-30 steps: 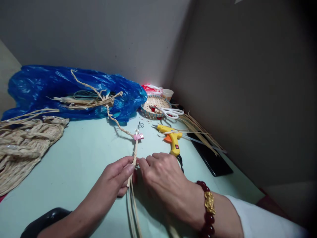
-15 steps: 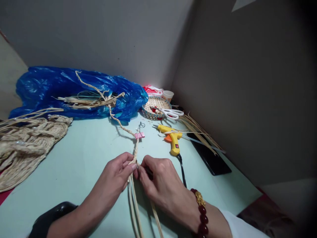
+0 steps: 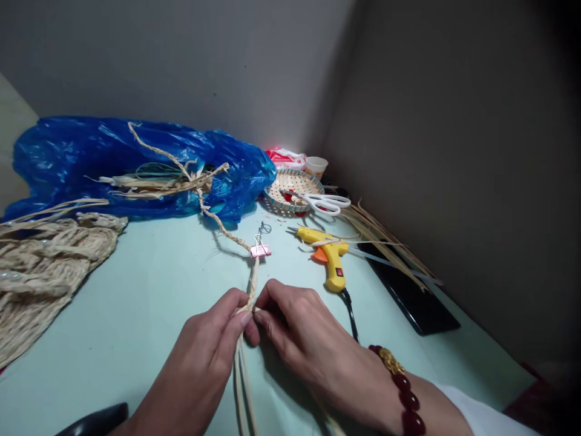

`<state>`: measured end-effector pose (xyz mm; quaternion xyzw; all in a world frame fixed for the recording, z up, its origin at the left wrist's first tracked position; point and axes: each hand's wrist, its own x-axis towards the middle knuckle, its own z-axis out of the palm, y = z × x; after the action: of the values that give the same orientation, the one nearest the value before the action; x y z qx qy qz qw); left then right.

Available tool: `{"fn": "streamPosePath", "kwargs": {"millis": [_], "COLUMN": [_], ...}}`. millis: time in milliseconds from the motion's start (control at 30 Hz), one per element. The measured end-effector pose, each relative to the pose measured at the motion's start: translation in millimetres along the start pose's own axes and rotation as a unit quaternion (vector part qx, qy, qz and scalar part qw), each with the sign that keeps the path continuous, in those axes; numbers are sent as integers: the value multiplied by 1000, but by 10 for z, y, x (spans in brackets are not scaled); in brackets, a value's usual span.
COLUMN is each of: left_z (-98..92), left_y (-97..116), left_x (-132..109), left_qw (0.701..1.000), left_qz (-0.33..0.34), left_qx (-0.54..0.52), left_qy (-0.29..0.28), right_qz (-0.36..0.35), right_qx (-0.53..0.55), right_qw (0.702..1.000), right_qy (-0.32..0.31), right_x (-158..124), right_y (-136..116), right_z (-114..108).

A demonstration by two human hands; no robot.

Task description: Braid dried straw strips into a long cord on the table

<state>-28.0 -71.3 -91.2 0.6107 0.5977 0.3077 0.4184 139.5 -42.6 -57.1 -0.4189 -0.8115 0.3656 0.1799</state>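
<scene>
A pale straw braid (image 3: 253, 284) runs down from a pink binder clip (image 3: 260, 251) on the table. My left hand (image 3: 213, 342) pinches the braid's lower end between thumb and fingers. Close beside it on the right, my right hand (image 3: 302, 330) grips a strand at the same spot, pulled out sideways. Loose straw strands (image 3: 242, 387) hang from under my left fingers toward the near edge, and another passes beneath my right hand. Beyond the clip, the braid goes on as a thin twisted cord (image 3: 222, 227) toward the blue bag.
A blue plastic bag (image 3: 68, 163) with straw lies at the back. At left is a woven straw piece (image 3: 49, 266). To the right lie a yellow glue gun (image 3: 333, 257), a black phone (image 3: 413, 303) and straw strips. White scissors (image 3: 324, 203) rest on a small basket (image 3: 290, 181) near a cup (image 3: 316, 165).
The view has shifted slightly, moving the surroundings in frame. My right hand has drawn its strand out sideways against the braid; my left hand keeps its pinch.
</scene>
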Motion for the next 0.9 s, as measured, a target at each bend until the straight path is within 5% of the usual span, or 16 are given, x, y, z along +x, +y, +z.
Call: {"fn": "streamPosePath", "kwargs": {"millis": [367, 600, 767, 900], "left_z": [-9, -18, -24, -30], "left_y": [127, 104, 99, 78], "left_x": [-29, -34, -19, 0], "left_qw": [998, 998, 999, 999], "left_qz": [-63, -44, -24, -32], "left_qx": [22, 25, 14, -21], "left_qy": [-21, -25, -29, -26], "right_qz": [4, -68, -23, 43], "right_qx": [10, 7, 151, 332], "right_qw": [998, 995, 986, 942], "right_qy": [56, 77, 64, 21], "right_x": [74, 45, 38, 62], "right_y": [76, 115, 94, 137], "right_z": [149, 164, 139, 190]}}
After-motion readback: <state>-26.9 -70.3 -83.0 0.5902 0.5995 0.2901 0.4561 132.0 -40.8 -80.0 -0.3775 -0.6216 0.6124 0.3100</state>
